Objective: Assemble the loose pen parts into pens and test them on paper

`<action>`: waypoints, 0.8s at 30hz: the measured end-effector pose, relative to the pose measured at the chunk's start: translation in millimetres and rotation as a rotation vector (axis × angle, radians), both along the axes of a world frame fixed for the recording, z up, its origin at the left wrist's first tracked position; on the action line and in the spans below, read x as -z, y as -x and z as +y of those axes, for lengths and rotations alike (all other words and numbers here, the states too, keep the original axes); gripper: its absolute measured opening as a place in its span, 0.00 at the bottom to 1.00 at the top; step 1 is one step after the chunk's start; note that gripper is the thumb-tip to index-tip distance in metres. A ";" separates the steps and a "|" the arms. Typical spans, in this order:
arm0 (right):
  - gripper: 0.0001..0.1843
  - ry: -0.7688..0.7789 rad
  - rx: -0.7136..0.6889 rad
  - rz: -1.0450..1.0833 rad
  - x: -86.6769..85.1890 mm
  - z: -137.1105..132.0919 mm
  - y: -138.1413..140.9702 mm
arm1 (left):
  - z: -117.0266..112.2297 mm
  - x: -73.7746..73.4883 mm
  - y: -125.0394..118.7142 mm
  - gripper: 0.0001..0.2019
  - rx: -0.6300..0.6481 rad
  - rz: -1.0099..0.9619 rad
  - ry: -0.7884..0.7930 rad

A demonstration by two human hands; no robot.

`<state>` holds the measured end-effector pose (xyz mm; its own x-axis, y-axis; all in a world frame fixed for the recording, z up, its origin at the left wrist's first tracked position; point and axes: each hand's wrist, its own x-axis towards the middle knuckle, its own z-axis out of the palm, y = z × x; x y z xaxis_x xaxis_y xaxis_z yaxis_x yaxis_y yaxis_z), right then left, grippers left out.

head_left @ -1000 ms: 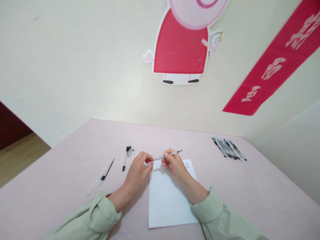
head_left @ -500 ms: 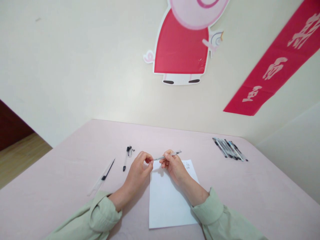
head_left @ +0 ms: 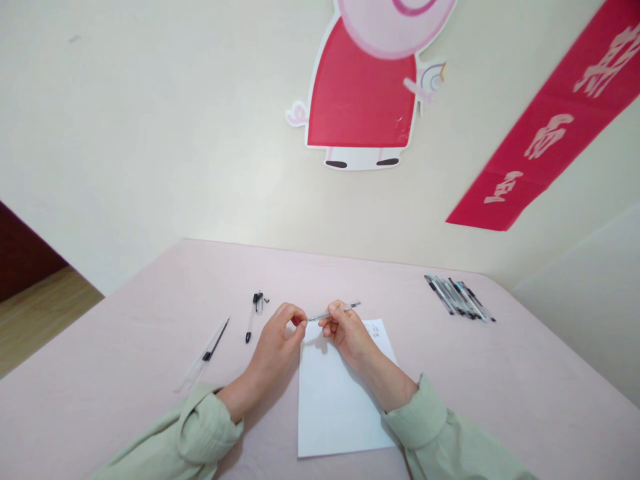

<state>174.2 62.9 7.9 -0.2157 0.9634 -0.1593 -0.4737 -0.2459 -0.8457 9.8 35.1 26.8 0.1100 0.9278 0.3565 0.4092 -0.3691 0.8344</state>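
My right hand (head_left: pixel 345 331) is closed round a clear pen barrel (head_left: pixel 353 305), which lies almost level and points left. Thumb and fingers of my left hand (head_left: pixel 283 337) are pinched together at the pen's left end, hiding its very tip. Under both hands is a white sheet of paper (head_left: pixel 345 407), with some handwriting near its upper right corner. To the left of my left hand lie a black pen cap with small clear and black parts (head_left: pixel 259 301), a thin clear piece with a black end (head_left: pixel 249 333), and a dark ink refill (head_left: pixel 219 339) beside clear tubes (head_left: pixel 197 365).
A pile of several pens (head_left: pixel 460 300) lies at the back right of the pink-covered table (head_left: pixel 450 393). The wall (head_left: pixel 200 133) rises behind the table's back edge, with a cartoon pig cutout (head_left: pixel 365 100) and a red banner (head_left: pixel 540 133) on it.
Almost nothing differs. Both hands stay at the pen, and its right end has shifted very slightly; the whole view has moved a little.
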 end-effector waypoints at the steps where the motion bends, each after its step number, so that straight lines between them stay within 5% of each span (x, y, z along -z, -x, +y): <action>1: 0.19 0.010 0.012 0.012 0.0 2.0 -2.1 | -0.2 -0.8 0.4 0.05 0.000 0.003 0.009; 6: 0.14 0.010 0.214 0.077 0.1 19.4 -21.5 | 0.8 2.5 3.4 0.11 0.043 0.167 0.020; 12: 0.15 0.012 0.290 0.027 0.5 29.4 -34.9 | -12.8 19.3 -8.5 0.07 0.429 0.436 -0.045; 14: 0.16 -0.013 0.282 -0.016 -2.6 28.9 -34.9 | -20.2 23.3 -14.1 0.13 0.509 0.492 -0.059; 18: 0.16 -0.070 0.287 -0.151 -15.4 22.0 -41.5 | -27.5 27.1 -19.2 0.23 0.528 0.579 -0.040; 24: 0.13 -0.107 0.137 -0.491 -19.2 -13.8 -68.6 | -26.1 27.7 -18.9 0.23 0.510 0.608 -0.041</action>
<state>242.8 49.2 27.0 -0.0111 0.9939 -0.1096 -0.0362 -0.1099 -0.9933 28.7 9.0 -0.9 0.7042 0.6980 0.1303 0.5608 -0.6593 0.5009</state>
